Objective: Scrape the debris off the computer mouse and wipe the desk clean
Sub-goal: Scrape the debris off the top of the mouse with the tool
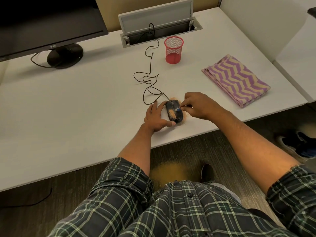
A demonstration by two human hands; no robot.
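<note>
A black wired computer mouse (176, 114) lies near the front edge of the white desk (77, 106), with tan powdery debris (172, 114) on its back and more scattered around it. My left hand (156, 117) rests beside the mouse, fingers along its left side and thumb at its rear end. My right hand (196, 106) pinches a small scraper with a blue tip (178, 109), and the tip touches the top of the mouse. A folded purple and cream zigzag cloth (236, 80) lies on the desk to the right.
A red mesh pen cup (173, 49) stands behind the mouse, beside the looping mouse cable (148, 77). An open cable hatch (159, 23) sits at the back, a monitor (51, 23) at the back left. Tan debris (169, 173) lies on the floor under the desk edge.
</note>
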